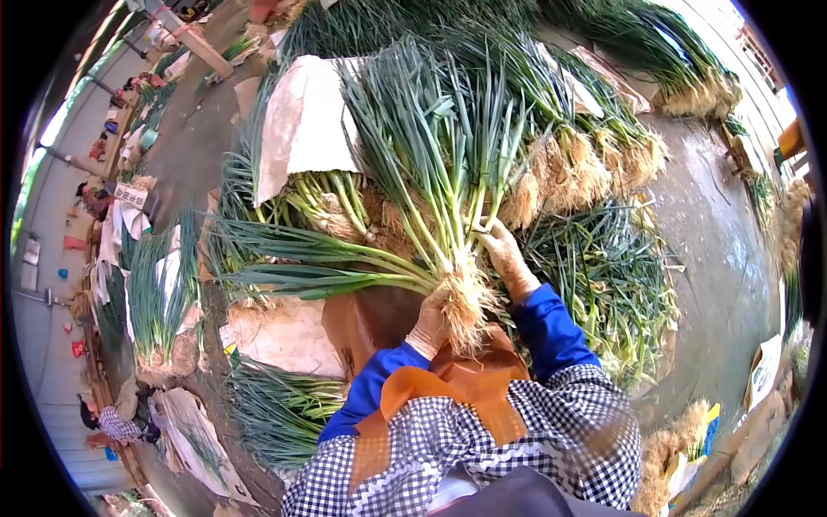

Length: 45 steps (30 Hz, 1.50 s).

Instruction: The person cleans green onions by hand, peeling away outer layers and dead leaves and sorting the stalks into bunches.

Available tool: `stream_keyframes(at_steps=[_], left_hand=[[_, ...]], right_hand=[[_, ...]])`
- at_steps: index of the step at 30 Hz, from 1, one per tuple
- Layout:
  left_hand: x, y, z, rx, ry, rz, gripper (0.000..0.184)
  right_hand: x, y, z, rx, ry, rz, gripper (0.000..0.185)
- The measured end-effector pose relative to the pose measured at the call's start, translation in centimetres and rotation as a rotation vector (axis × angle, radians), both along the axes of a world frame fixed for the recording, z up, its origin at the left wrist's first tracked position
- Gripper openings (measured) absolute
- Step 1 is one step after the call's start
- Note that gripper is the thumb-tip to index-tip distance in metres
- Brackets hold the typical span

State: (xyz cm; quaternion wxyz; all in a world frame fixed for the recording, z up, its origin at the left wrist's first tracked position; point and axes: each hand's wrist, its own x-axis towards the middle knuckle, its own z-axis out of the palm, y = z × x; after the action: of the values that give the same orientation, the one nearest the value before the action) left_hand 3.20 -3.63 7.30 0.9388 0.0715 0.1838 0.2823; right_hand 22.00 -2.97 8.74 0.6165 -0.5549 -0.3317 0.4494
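Note:
A bundle of green onions (444, 198) with long dark leaves fans out in front of me, its pale stringy roots (465, 302) toward my body. My left hand (431, 320) is closed round stalks at the root end, its fingers partly hidden behind the roots. A few stalks (379, 280) from this side stick out to the left. On the right, my right hand (505, 257) grips the white part of the stalks just above the roots. Blue sleeves, a checked smock and an orange-brown apron (431, 386) show below.
More rooted onion bundles (568, 168) lie beyond and to the right. Loose leaves (603, 284) are heaped at my right. A pale sack (310, 121) covers onions ahead; another sack (280, 336) lies at left. A person (121, 422) is far left. The wet floor (719, 233) runs along the right.

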Motion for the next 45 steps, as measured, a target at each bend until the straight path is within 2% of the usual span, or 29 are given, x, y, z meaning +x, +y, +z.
stream_keyframes(at_steps=[1, 3, 4, 5, 7, 8, 9, 11, 12, 13, 15, 17, 18, 19, 21, 22, 23, 24, 26, 27, 29, 31, 33, 34, 36, 39, 41, 43, 45], left_hand=[[-0.6, 0.1, 0.0, 0.001, -0.023, -0.037, 0.036], [-1.5, -0.6, 1.4, 0.160, 0.231, 0.020, 0.036], [-1.8, -1.0, 2.5, 0.355, 0.230, 0.023, 0.036], [-1.8, -0.9, 2.6, 0.354, 0.233, 0.024, 0.036], [-1.2, -1.0, 2.6, 0.006, -0.163, -0.032, 0.038], [-1.0, -1.4, 2.4, -0.001, -0.002, 0.075, 0.038], [-1.0, -1.2, 2.5, 0.007, -0.004, 0.071, 0.038], [-1.0, -0.9, 2.5, 0.045, -0.105, 0.086, 0.037], [-1.0, -1.0, 1.9, 0.002, 0.034, 0.105, 0.037], [-1.3, -1.1, 1.0, -0.006, 0.038, 0.111, 0.037], [-1.6, -0.9, 0.4, 0.062, 0.081, 0.073, 0.036], [-1.2, -0.9, 1.4, -0.002, 0.062, 0.066, 0.035], [-1.0, -0.9, 1.4, -0.008, 0.079, 0.077, 0.034], [-0.9, -0.8, 1.6, -0.014, 0.094, 0.090, 0.033], [-1.6, -0.5, -1.7, 0.003, -0.062, 0.037, 0.041], [-1.6, -0.6, -2.2, 0.026, -0.010, 0.078, 0.040], [-1.7, -0.5, -2.4, 0.051, 0.044, 0.116, 0.040], [-1.7, -0.1, -2.5, 0.053, 0.041, 0.118, 0.040], [-1.8, 0.0, -2.8, 0.080, -0.186, 0.048, 0.041], [-1.4, 0.0, -2.9, -0.011, -0.004, 0.113, 0.044], [-0.4, -0.3, 1.3, -0.057, 0.016, 0.117, 0.039], [-0.6, -0.3, 2.7, -0.099, 0.004, 0.084, 0.037], [-0.6, -0.2, 1.9, -0.086, -0.068, 0.118, 0.038], [-0.6, -0.3, 1.9, -0.053, -0.014, 0.139, 0.037], [-0.2, 0.0, 2.1, -0.045, 0.014, 0.153, 0.036], [-0.4, -0.3, 1.6, 0.013, 0.072, 0.185, 0.033], [-0.5, -0.2, 1.4, -0.087, 0.011, 0.144, 0.032], [-0.7, -0.1, 0.8, -0.070, 0.020, 0.150, 0.032], [-0.7, 0.0, 0.0, -0.042, 0.052, 0.120, 0.033]], right_hand=[[-0.7, 0.5, 0.8, 0.045, -0.004, -0.137, 0.024], [-1.5, 0.8, 5.6, -0.089, -0.719, -0.252, 0.020], [-1.7, 0.8, 7.0, 0.062, -0.844, -0.231, 0.021], [-2.1, 1.1, 8.1, -0.121, -0.931, -0.052, 0.027], [-3.6, 1.7, 10.0, -0.314, -1.195, 0.141, 0.037], [-3.4, 1.4, 6.5, 0.007, -1.213, 0.001, 0.043], [-3.2, 1.2, 7.6, -0.168, -1.139, 0.095, 0.041], [0.1, 0.5, 3.4, 0.026, -0.653, -0.031, 0.031], [0.7, -0.1, 5.7, -0.143, -0.336, -0.143, 0.019], [1.8, -0.2, 6.1, -0.253, -0.159, -0.138, 0.024], [2.7, 1.0, 3.5, -0.120, -0.074, -0.027, 0.042], [2.5, 3.4, 2.1, -0.145, -0.451, -0.041, 0.063], [2.0, 4.1, 5.7, -0.339, -0.571, 0.055, 0.073], [2.5, 5.6, 3.5, -0.198, -0.507, 0.098, 0.072], [2.9, 7.6, 3.0, -0.252, -0.254, 0.367, 0.072], [3.1, 8.3, 0.0, -0.053, -0.319, 0.357, 0.054], [3.2, 7.5, -0.1, -0.047, -0.318, 0.358, 0.054], [3.0, 5.8, 0.1, 0.179, -1.139, 0.388, 0.033], [0.7, 0.6, 4.4, 0.200, -1.595, 0.681, 0.018], [-1.4, -2.4, 7.7, -0.017, -1.191, 0.927, 0.017], [-0.1, -8.1, 6.2, 0.058, -0.868, 1.018, 0.021], [1.4, -11.2, 6.6, -0.340, -0.899, 1.376, 0.027], [4.9, -13.7, 0.2, -0.694, -1.415, 1.493, 0.030], [6.1, -12.7, -0.4, -0.768, -1.430, 1.436, 0.035], [7.7, -8.3, 1.5, -0.707, -1.051, 0.976, 0.040], [5.5, -2.0, 3.1, -0.372, -0.073, 0.214, 0.042], [4.8, 1.9, -0.4, -0.212, 0.159, 0.139, 0.034], [4.2, 5.3, -5.9, -0.026, 0.645, 0.002, 0.026], [3.8, 6.4, -7.8, 0.102, 0.412, -0.002, 0.024]])
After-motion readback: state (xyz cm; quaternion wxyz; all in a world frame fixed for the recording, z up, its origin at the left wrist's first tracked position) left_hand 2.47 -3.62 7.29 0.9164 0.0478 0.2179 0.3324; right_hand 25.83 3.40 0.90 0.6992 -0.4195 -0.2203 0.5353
